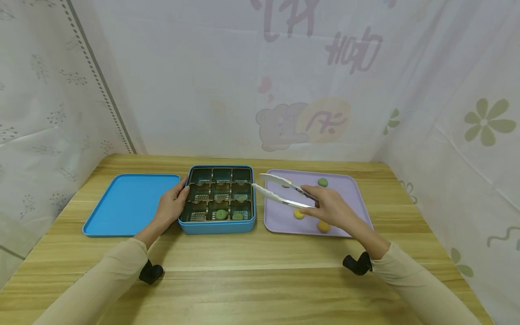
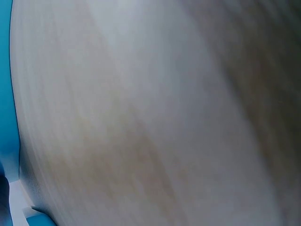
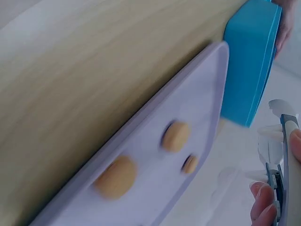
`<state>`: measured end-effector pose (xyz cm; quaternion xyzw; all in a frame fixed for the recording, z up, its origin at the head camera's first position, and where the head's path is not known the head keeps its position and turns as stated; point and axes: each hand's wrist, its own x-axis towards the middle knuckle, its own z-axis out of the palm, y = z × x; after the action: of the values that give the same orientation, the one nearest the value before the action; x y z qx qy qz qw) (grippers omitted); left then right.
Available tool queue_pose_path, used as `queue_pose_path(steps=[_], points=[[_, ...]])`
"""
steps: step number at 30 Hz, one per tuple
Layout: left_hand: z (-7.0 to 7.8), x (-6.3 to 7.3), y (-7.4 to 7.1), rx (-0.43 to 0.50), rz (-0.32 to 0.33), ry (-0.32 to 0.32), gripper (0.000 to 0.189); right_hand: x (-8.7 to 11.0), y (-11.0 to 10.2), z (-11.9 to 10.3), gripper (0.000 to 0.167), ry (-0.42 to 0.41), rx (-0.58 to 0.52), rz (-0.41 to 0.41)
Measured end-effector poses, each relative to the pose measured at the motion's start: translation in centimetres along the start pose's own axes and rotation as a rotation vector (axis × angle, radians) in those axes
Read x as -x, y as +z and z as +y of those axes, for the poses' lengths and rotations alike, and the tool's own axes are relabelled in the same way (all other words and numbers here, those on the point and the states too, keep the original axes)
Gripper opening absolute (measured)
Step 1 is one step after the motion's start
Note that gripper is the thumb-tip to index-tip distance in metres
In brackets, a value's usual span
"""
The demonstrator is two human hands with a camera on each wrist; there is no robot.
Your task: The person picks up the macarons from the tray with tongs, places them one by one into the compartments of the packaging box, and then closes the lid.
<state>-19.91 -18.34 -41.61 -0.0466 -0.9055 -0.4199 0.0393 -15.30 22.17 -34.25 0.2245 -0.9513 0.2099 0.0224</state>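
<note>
my right hand (image 1: 328,205) grips one pair of tongs (image 1: 290,202) just off the three o'clock edge of a blue box (image 1: 218,227), their tips parted with nothing between them; my left hand (image 1: 170,204) touches the box at nine o'clock, though whether those fingers curl round its wall i cannot tell. the tongs look light and springy, best squeezed midway along their length, while the box seems stiff enough to steady by its outer walls and its glossy insert (image 1: 221,184) thin enough to buckle. the small rounds look soft or crumbly and liable to dent, so i would nip them gently on opposite sides. by count: nine compartments in the insert, two holding green rounds (image 1: 221,214), at six and five o'clock; at three o'clock of the box, one lavender tray (image 1: 345,185) with four rounds in view, a lone green one (image 1: 322,182) near twelve and three yellow-orange rounds (image 1: 323,226) at six, eight and ten, more perhaps hidden behind my hand; at nine o'clock, one blue tray (image 1: 134,203).
</note>
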Motion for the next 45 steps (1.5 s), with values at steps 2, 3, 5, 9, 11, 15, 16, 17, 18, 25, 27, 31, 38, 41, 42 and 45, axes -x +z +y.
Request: queue_pose_path(steps=[2, 3, 5, 9, 11, 15, 16, 17, 18, 25, 27, 31, 38, 41, 42, 45], points=[[0.0, 0.0, 0.0, 0.001, -0.003, 0.0, 0.05, 0.6, -0.3, 1.0, 0.06, 0.013, 0.003, 0.031], [-0.1, 0.0, 0.0, 0.001, -0.001, 0.0, 0.05, 0.9, -0.4, 1.6, 0.06, 0.02, 0.011, 0.05], [-0.1, 0.0, -0.1, 0.0, -0.003, 0.0, 0.05, 1.6, -0.8, 2.8, 0.06, 0.039, 0.011, 0.075], [-0.1, 0.0, -0.1, 0.006, -0.011, -0.008, 0.05, 3.2, -1.5, 5.4, 0.059, 0.109, 0.009, 0.09], [-0.1, 0.0, -0.1, 0.009, -0.013, -0.002, 0.05, 4.0, -1.9, 6.5, 0.058, 0.158, 0.009, 0.085], [-0.2, -0.1, -0.1, 0.015, -0.013, 0.013, 0.05, 5.4, -2.5, 8.4, 0.061, 0.24, 0.042, 0.078], [-0.2, -0.1, -0.1, 0.014, -0.012, 0.015, 0.05, 5.7, -2.6, 8.7, 0.061, 0.255, 0.05, 0.075], [-0.2, -0.1, -0.2, 0.016, -0.012, 0.015, 0.05, 6.0, -2.7, 9.0, 0.062, 0.271, 0.058, 0.07], [-0.2, -0.1, -0.2, 0.017, -0.012, 0.015, 0.051, 6.2, -2.7, 9.3, 0.062, 0.283, 0.064, 0.066], [-0.1, -0.1, -0.2, 0.009, -0.018, 0.009, 0.051, 6.8, -2.5, 11.1, 0.062, 0.329, 0.091, 0.055], [-0.1, -0.1, -0.2, 0.009, -0.022, 0.005, 0.051, 6.8, -2.4, 11.4, 0.061, 0.328, 0.096, 0.057], [-0.1, 0.0, -0.1, 0.006, -0.021, 0.003, 0.051, 6.8, -2.3, 11.7, 0.062, 0.327, 0.094, 0.056], [-0.1, 0.0, -0.1, 0.001, -0.017, -0.002, 0.051, 6.5, -2.2, 11.6, 0.065, 0.363, 0.085, 0.041], [-0.1, 0.0, -0.1, 0.003, -0.021, -0.007, 0.051, 6.4, -2.2, 11.6, 0.064, 0.367, 0.081, 0.037], [-0.1, 0.0, -0.1, 0.004, -0.02, -0.007, 0.051, 6.4, -2.2, 11.5, 0.064, 0.367, 0.078, 0.034], [-0.1, 0.0, -0.1, 0.002, -0.016, -0.004, 0.051, 6.3, -2.1, 11.6, 0.063, 0.36, 0.075, 0.032]])
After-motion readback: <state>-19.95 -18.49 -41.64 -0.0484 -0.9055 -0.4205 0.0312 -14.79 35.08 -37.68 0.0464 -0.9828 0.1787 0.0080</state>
